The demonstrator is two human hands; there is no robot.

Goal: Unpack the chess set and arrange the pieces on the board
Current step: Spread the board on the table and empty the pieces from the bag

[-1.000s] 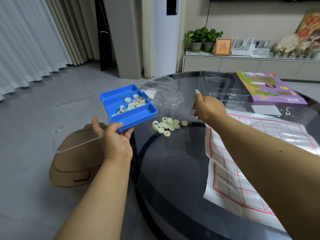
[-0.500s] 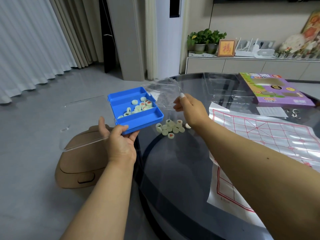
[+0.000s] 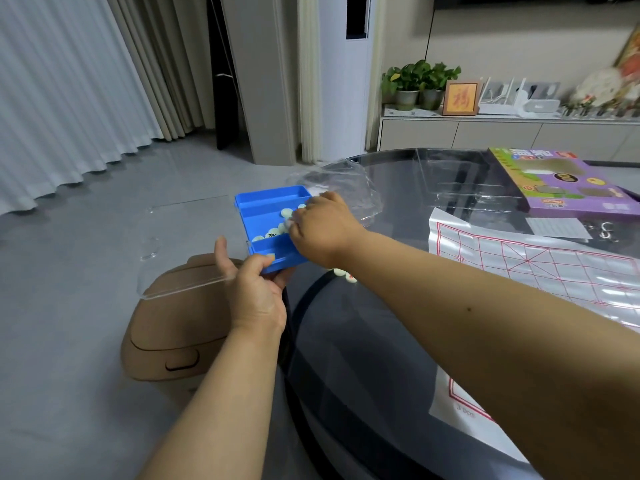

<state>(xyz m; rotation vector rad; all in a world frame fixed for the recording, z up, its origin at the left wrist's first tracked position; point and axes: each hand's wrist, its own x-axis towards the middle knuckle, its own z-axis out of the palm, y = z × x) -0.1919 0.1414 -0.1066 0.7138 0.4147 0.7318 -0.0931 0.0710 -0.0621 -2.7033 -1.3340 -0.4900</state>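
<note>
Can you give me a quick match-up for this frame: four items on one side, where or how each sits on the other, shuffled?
Items:
1. blue tray
2. board sheet
3. purple box
4. clear lid

States:
A. lying flat on the glass table, red grid up
B. hanging open over the floor
C. held by the left hand, right hand reaching in
D. at the table's far side

Pairs: 1-C, 2-A, 3-D, 4-B
</note>
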